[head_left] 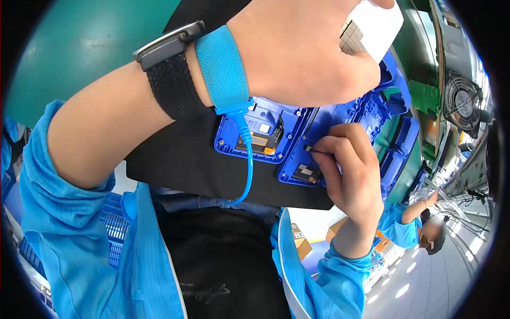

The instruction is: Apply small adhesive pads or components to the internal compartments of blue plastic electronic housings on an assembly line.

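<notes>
My left hand (pixel 303 53) crosses above the work, a blue strap with a cord on its wrist. Between its thumb and fingers is a white sheet (pixel 383 29) bearing grey square pads (pixel 350 38); the upper edge of the view cuts off part of the hand. Lower down, my right hand (pixel 348 159) pinches a small dark piece (pixel 309 149) against a blue plastic housing (pixel 289 169). A second blue housing (pixel 226 139), with a flat cable and an orange-edged part inside, lies left of it. My left hand hides the far part of both.
Black matting (pixel 180 165) covers the near side of the green table (pixel 95 48). More blue housings (pixel 404 141) stand at the right. A fan (pixel 463 101) is beyond them, and a co-worker in a blue sleeve (pixel 396 226) is at the right. Blue crates (pixel 114 223) are below left.
</notes>
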Tool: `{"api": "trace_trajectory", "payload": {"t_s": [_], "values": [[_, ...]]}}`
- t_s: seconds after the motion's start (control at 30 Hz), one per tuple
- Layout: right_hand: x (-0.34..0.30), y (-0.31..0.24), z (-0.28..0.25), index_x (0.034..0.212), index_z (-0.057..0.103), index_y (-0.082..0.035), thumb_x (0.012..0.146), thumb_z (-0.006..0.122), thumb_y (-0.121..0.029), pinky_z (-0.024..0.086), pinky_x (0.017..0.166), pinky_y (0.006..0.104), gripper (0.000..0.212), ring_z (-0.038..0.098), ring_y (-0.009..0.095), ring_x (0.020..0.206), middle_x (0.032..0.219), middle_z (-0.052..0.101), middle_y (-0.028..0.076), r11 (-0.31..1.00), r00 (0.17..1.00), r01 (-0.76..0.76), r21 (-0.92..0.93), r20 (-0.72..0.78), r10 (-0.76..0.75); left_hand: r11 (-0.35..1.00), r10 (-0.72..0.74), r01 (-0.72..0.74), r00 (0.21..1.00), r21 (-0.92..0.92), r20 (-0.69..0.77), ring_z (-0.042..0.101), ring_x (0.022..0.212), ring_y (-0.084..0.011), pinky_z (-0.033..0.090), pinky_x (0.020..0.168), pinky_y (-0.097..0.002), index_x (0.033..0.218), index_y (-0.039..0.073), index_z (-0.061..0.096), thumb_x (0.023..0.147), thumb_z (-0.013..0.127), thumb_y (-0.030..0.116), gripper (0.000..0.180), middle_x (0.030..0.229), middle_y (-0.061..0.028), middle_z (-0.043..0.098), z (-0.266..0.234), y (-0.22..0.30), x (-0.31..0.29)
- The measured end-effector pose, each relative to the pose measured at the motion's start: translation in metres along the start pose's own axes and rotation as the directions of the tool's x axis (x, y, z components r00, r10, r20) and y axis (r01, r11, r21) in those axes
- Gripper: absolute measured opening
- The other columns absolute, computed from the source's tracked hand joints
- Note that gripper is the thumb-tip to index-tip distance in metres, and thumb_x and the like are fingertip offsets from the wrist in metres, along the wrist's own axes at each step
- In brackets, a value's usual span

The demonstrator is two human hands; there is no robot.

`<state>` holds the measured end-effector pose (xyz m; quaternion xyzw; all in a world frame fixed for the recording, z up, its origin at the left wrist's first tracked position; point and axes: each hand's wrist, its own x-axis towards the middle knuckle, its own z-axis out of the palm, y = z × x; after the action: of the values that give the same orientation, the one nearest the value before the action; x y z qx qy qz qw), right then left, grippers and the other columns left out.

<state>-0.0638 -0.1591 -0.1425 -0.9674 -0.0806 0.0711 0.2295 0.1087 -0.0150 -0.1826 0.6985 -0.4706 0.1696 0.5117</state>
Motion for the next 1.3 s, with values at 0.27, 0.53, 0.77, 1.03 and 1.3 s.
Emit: {"api": "trace_trajectory", "payload": {"t_s": [0.27,0.53,0.77,1.03,1.3], "values": [[-0.008,-0.001,-0.004,0.088,0.062,0.001,0.075,0.071,0.011,0.047,0.071,0.0371,0.019,0.056,0.031,0.080,0.092,0.057,0.014,0.994,0.999,-0.040,0.105,0.025,0.038,1.000,-0.012,0.011,1.000,-0.020,-0.018,0.069,0.071,-0.0333,0.054,0.065,-0.0382,0.121,-0.011,0.057,0.077,0.067,0.008,0.049,0.080,-0.0236,0.067,0.001,-0.003,-0.004],[-0.016,-0.002,-0.002,0.086,0.062,-0.001,0.073,0.073,0.008,0.044,0.074,0.0373,0.018,0.052,0.030,0.084,0.091,0.054,0.012,0.995,0.996,-0.087,0.041,0.033,0.086,0.991,-0.063,0.060,0.998,-0.118,-0.024,0.069,0.076,-0.0348,0.055,0.068,-0.0395,0.121,-0.009,0.059,0.075,0.067,0.008,0.050,0.085,-0.0237,0.068,0.011,-0.011,-0.014],[-0.017,-0.001,0.000,0.090,0.065,-0.002,0.074,0.075,0.005,0.047,0.073,0.0398,0.020,0.053,0.032,0.085,0.093,0.057,0.012,0.998,0.997,-0.063,0.013,0.036,0.062,0.977,-0.094,0.086,0.995,-0.194,-0.034,0.070,0.080,-0.0362,0.056,0.071,-0.0406,0.121,-0.007,0.060,0.073,0.067,0.008,0.051,0.089,-0.0238,0.068,0.021,-0.017,-0.017],[-0.016,0.000,-0.002,0.088,0.065,-0.002,0.074,0.075,0.005,0.047,0.074,0.0384,0.018,0.054,0.031,0.085,0.092,0.057,0.012,0.997,0.997,-0.073,0.017,0.040,0.072,0.952,-0.133,0.116,0.990,-0.283,-0.043,0.070,0.084,-0.0377,0.057,0.075,-0.0419,0.121,-0.005,0.062,0.071,0.067,0.008,0.052,0.094,-0.0239,0.069,0.028,-0.020,-0.023],[-0.011,-0.004,-0.009,0.089,0.067,-0.002,0.073,0.078,0.005,0.049,0.072,0.0375,0.021,0.058,0.029,0.081,0.090,0.060,0.012,0.996,0.999,-0.031,-0.080,0.014,0.032,0.928,-0.139,0.112,0.989,-0.356,-0.051,0.071,0.089,-0.0392,0.058,0.078,-0.0432,0.121,-0.003,0.063,0.069,0.067,0.008,0.053,0.099,-0.0240,0.070,0.032,-0.020,-0.014]]}}
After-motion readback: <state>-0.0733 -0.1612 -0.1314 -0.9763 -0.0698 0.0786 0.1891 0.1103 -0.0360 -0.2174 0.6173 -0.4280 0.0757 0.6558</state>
